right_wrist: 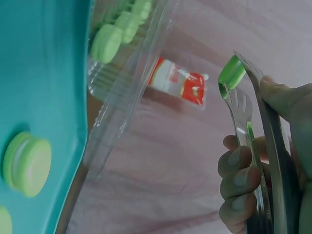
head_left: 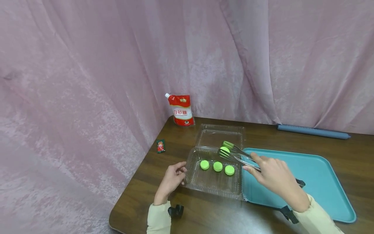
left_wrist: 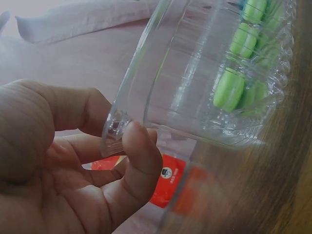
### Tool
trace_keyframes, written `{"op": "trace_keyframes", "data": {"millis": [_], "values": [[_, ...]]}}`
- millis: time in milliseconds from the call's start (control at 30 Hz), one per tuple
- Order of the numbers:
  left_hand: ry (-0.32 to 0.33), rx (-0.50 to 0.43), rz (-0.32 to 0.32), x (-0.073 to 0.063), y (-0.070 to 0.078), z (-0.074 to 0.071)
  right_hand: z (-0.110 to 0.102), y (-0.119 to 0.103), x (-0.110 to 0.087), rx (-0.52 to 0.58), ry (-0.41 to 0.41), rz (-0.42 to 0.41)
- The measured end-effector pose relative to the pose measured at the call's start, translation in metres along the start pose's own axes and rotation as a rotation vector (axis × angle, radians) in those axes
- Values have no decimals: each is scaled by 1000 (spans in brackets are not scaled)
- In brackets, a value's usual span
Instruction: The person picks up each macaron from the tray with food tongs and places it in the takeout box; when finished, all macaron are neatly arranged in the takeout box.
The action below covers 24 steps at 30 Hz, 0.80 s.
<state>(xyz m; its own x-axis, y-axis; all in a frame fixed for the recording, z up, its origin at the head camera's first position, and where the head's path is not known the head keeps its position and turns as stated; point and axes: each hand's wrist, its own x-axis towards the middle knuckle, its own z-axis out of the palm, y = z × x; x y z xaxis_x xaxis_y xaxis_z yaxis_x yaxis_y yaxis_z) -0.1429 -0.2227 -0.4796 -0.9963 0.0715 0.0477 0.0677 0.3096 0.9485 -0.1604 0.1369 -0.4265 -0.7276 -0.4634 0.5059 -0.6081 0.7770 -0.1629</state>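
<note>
My right hand (head_left: 276, 178) grips metal tongs (right_wrist: 268, 117). Between the tong tips is a green macaron (right_wrist: 232, 72), held above the back right of a clear plastic box (head_left: 208, 182). Inside the box three more green macarons (head_left: 217, 166) sit in a row. With its fingertips, my left hand (head_left: 171, 178) pinches the box's left rim, as the left wrist view shows. Under the right hand lies a turquoise tray (head_left: 318, 185). A pale green macaron (right_wrist: 30, 163) rests on it in the right wrist view, with part of another at the frame edge; the hand hides both from the head view.
The box's clear lid (head_left: 220, 135) lies folded open behind it. A red and white sugar pouch (head_left: 182, 110) stands at the back left corner. A small dark green and red packet (head_left: 160, 146) lies near the left edge. A blue-grey roll (head_left: 312, 131) lies along the curtain.
</note>
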Motion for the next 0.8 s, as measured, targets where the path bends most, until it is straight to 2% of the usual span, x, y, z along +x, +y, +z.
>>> {"op": "trace_keyframes", "data": {"millis": [167,433,800], "values": [[-2,-25,3,0,-4,0,5,-7,6,17,-26,-11],[-6,-51,3,1,-6,-2,14,-24,16,20,-114,-1],[4,-51,13,0,-5,0,32,-37,27,-1,-176,-129]]}}
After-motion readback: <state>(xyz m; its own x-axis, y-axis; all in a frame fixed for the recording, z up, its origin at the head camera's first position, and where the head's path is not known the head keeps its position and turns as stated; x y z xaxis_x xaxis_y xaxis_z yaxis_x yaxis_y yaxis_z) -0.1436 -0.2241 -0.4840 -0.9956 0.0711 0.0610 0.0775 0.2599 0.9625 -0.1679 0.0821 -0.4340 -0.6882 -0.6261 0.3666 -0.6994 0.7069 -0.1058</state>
